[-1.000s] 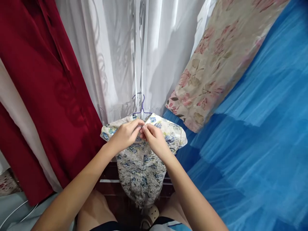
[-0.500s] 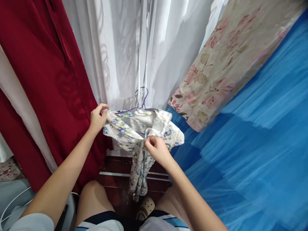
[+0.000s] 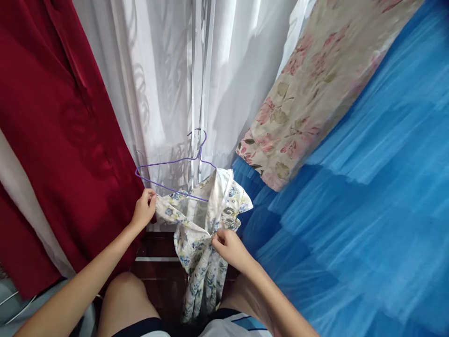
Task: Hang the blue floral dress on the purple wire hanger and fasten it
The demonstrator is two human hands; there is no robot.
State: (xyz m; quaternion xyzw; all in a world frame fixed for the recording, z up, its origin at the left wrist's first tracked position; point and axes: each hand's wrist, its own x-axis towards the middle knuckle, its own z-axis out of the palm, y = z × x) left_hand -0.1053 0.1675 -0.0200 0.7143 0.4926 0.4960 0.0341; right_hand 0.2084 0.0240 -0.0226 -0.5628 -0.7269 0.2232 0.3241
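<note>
A small floral garment (image 3: 201, 234), white with blue flowers, hangs half off a purple wire hanger (image 3: 168, 168). The hanger's left arm is bare; the right shoulder of the garment still sits on its right arm. My left hand (image 3: 143, 210) pinches the garment's left edge, just below the hanger's left end. My right hand (image 3: 226, 243) is closed on the front of the garment at its middle. The hanger's hook (image 3: 199, 138) hangs in front of a white sheer curtain (image 3: 175, 84).
A dark red garment (image 3: 59, 131) hangs at the left. A pink-flowered cloth (image 3: 308, 89) and a wide blue tulle skirt (image 3: 368, 210) hang at the right. My bare knees (image 3: 122, 290) and a dark wooden floor (image 3: 161, 276) show below.
The garment's left shoulder has come off the hanger, leaving the left wire arm bare. My left hand drew that edge down and left; my right hand moved lower with the front.
</note>
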